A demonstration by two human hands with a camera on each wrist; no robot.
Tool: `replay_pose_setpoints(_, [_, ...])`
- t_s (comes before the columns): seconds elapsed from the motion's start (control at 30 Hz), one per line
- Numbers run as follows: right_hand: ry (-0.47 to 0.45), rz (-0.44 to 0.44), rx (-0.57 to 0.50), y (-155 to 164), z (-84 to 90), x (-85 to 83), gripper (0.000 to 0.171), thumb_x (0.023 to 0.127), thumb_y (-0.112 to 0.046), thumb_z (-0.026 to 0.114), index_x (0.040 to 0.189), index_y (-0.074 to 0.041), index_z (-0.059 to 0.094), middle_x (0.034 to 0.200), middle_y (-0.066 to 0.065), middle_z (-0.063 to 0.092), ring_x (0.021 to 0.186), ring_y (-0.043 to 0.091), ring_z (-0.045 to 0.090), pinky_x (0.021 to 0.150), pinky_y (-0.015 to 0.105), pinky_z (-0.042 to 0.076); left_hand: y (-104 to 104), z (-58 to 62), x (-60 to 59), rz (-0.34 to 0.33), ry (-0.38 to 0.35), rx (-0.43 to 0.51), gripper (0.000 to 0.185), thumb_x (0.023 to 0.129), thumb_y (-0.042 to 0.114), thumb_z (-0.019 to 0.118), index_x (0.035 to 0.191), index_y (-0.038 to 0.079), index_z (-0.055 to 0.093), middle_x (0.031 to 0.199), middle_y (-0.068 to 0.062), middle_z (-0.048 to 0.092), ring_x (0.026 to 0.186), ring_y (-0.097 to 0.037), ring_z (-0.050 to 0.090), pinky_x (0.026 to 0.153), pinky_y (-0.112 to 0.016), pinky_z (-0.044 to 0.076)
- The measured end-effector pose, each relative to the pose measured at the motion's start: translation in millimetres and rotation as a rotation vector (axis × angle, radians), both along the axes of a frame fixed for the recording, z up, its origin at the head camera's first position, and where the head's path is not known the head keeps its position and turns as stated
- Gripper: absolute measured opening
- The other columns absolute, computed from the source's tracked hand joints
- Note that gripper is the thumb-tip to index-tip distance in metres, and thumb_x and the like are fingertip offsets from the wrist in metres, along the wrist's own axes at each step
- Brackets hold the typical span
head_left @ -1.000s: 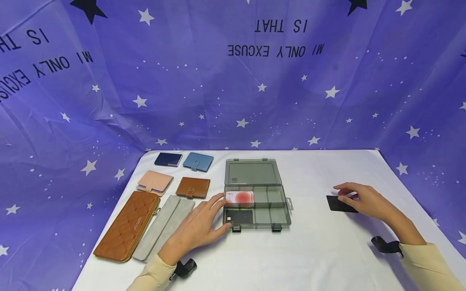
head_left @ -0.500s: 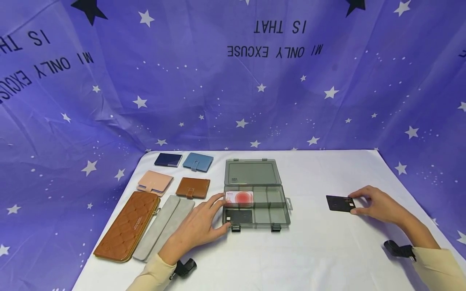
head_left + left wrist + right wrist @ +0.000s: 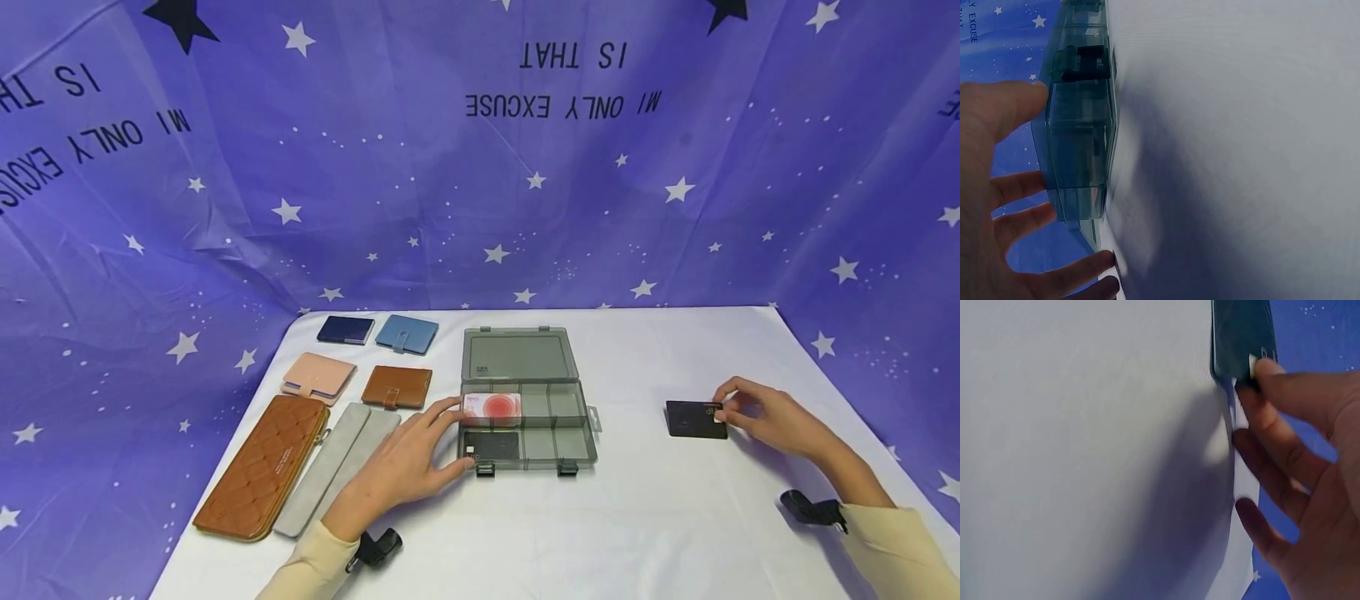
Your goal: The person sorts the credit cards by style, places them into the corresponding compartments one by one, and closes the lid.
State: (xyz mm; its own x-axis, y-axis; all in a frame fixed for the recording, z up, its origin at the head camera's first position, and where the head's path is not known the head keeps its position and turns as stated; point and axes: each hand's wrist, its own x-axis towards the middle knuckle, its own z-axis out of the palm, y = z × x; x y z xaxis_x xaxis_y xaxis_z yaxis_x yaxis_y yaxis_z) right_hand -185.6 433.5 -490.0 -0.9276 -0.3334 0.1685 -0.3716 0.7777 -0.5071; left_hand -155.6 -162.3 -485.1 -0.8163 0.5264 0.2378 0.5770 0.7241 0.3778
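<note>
A clear grey organizer box (image 3: 592, 433) lies open mid-table, its lid (image 3: 519, 354) flat behind it. A red-and-white card (image 3: 493, 407) and a black card (image 3: 492, 446) fill its two left compartments. My left hand (image 3: 448, 433) rests against the box's left side, fingers straight and thumb at the front corner; the left wrist view shows the box wall (image 3: 1079, 144) next to those fingers (image 3: 1016, 187). Far right, a second black card (image 3: 692, 418) lies on the table. My right hand (image 3: 726, 410) pinches its right edge, and the fingertip (image 3: 1263, 369) shows on this card (image 3: 1241, 331).
Several wallets lie left of the box: navy (image 3: 346, 329), blue (image 3: 407, 333), pink (image 3: 318, 377), small brown (image 3: 397, 387), a long quilted brown one (image 3: 262, 465) and a grey sleeve (image 3: 337, 467). The white table (image 3: 637, 517) is backed by a purple star cloth (image 3: 480, 183).
My right hand drew back from on top of the loose black card to its right edge, and the card shifted slightly left. The left hand and the box stayed put.
</note>
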Motion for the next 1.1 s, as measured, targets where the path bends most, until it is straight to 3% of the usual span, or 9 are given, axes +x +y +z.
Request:
replay_pose_setpoints(0.2, [-0.112, 0.043, -0.166, -28, 5.9, -10.1, 0.018, 0.099, -0.001, 0.075, 0.115, -0.006, 0.068, 0.093, -0.003, 0.077, 0.094, 0.001, 0.070, 0.081, 0.011, 0.046, 0, -0.8, -1.3, -0.018, -0.021, 0.021, 0.066, 0.096, 0.053, 0.078, 0.150, 0.019, 0.061, 0.163, -0.003, 0.050, 0.133, -0.038, 0.062, 0.104, -0.067, 0.052])
replay_pose_setpoints(0.37, [-0.103, 0.076, -0.257, -68, 18.3, -21.2, 0.016, 0.101, 0.002, 0.072, 0.116, 0.000, 0.067, 0.094, 0.005, 0.077, 0.094, 0.004, 0.071, 0.087, 0.010, 0.048, 0, -2.5, -0.7, -0.017, -0.028, 0.034, 0.066, 0.096, 0.053, 0.078, 0.150, 0.019, 0.061, 0.164, -0.004, 0.049, 0.132, -0.038, 0.063, 0.103, -0.065, 0.053])
replay_pose_setpoints(0.53, [-0.120, 0.114, -0.321, -109, 32.8, -31.9, 0.017, 0.104, -0.002, 0.069, 0.121, -0.001, 0.068, 0.100, 0.007, 0.076, 0.096, 0.008, 0.071, 0.092, 0.012, 0.050, 0, -3.8, -0.7, -0.017, -0.019, 0.043, 0.066, 0.095, 0.052, 0.079, 0.149, 0.019, 0.062, 0.163, -0.005, 0.050, 0.131, -0.038, 0.064, 0.102, -0.060, 0.054])
replay_pose_setpoints(0.7, [-0.164, 0.121, -0.358, -150, 39.3, -37.8, 0.021, 0.107, -0.008, 0.067, 0.128, -0.006, 0.070, 0.104, 0.006, 0.075, 0.101, 0.012, 0.071, 0.095, 0.018, 0.053, 0, -4.5, -1.8, -0.022, -0.012, 0.043, 0.066, 0.095, 0.052, 0.079, 0.149, 0.019, 0.062, 0.163, -0.005, 0.050, 0.131, -0.037, 0.064, 0.103, -0.059, 0.055])
replay_pose_setpoints(0.87, [-0.187, 0.163, -0.360, -194, 39.8, -39.3, 0.020, 0.107, -0.011, 0.068, 0.126, -0.009, 0.073, 0.101, 0.003, 0.075, 0.096, 0.019, 0.072, 0.093, 0.026, 0.056, 0, -5.3, -3.5, -0.022, 0.015, 0.042, 0.066, 0.094, 0.054, 0.080, 0.147, 0.019, 0.063, 0.161, -0.004, 0.052, 0.126, -0.036, 0.066, 0.099, -0.059, 0.056])
replay_pose_setpoints(1.1, [-0.166, 0.268, -0.293, -242, 29.9, -27.6, 0.017, 0.106, -0.013, 0.070, 0.122, -0.013, 0.074, 0.097, -0.005, 0.076, 0.090, 0.014, 0.072, 0.086, 0.032, 0.059, 0, -5.6, -4.5, -0.020, 0.027, 0.028, 0.067, 0.093, 0.057, 0.079, 0.147, 0.020, 0.063, 0.160, -0.003, 0.052, 0.122, -0.035, 0.069, 0.095, -0.057, 0.058])
